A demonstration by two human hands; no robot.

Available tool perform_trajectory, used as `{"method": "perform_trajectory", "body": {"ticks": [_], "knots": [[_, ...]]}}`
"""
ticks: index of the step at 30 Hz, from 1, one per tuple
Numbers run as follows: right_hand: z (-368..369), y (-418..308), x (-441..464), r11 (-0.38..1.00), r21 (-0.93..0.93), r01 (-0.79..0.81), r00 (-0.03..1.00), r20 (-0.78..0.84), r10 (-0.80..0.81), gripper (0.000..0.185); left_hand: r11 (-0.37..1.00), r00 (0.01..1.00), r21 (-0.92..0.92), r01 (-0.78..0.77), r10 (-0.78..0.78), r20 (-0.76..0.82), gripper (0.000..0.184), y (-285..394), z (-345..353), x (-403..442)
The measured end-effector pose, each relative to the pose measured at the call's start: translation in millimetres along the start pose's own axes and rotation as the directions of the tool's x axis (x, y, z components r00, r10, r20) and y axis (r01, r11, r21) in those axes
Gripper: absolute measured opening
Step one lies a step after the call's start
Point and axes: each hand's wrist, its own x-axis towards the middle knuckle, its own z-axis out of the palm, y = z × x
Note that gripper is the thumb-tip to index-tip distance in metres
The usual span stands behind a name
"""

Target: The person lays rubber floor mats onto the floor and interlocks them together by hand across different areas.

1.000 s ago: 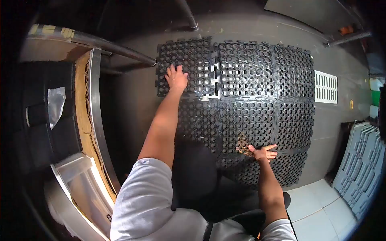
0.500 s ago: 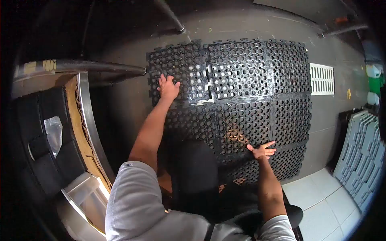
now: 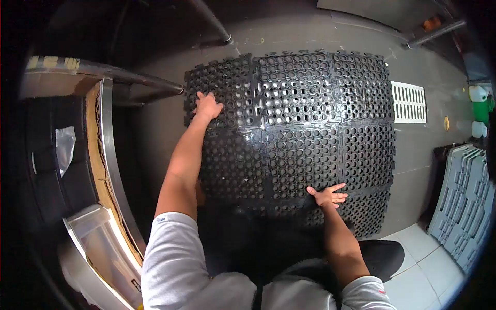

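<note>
A black rubber floor mat (image 3: 299, 134), made of interlocking square tiles with round holes, lies flat below me. My left hand (image 3: 208, 106) rests on the mat's far-left tile (image 3: 227, 77), fingers slightly bent and apart, gripping nothing. Closer to me, my right hand (image 3: 328, 196) presses on the mat with its fingers spread, near a seam between tiles. The far-left tile sits edge to edge with its neighbour, along a toothed seam. Shadow and my dark-clothed legs hide the mat's near-left part.
A white slotted drain grate (image 3: 409, 102) is right of the mat. Grey slatted panels (image 3: 461, 199) stand at the right, near green-and-white containers (image 3: 480, 111). Metal legs (image 3: 155, 84) reach the floor at the left and back. A metal-edged cabinet (image 3: 111, 150) stands left.
The gap between the far-left tile and its neighbour has narrowed, with my left hand still on that tile. My legs have drawn back, uncovering more mat. The view has shifted slightly.
</note>
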Motion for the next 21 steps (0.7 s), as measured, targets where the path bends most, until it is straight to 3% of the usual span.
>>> {"method": "perform_trajectory", "body": {"ticks": [5,12,21], "knots": [[3.2,2.1,3.6,1.0,0.012,0.01,1.0,-0.018,-0.009,0.171,0.993,0.992,-0.115,0.007,-0.021,-0.123,0.054,-6.5,28.0,-20.7],[3.1,0.5,0.3,1.0,0.008,0.007,0.999,-0.036,-0.006,0.171,0.994,0.978,-0.094,-0.049,0.029,-0.206,0.051,-7.4,33.0,-24.3],[0.9,0.5,-3.0,0.999,0.045,0.015,0.999,-0.029,-0.014,0.169,0.998,0.984,-0.067,-0.022,0.01,-0.18,0.051,-1.0,35.3,-12.9]]}}
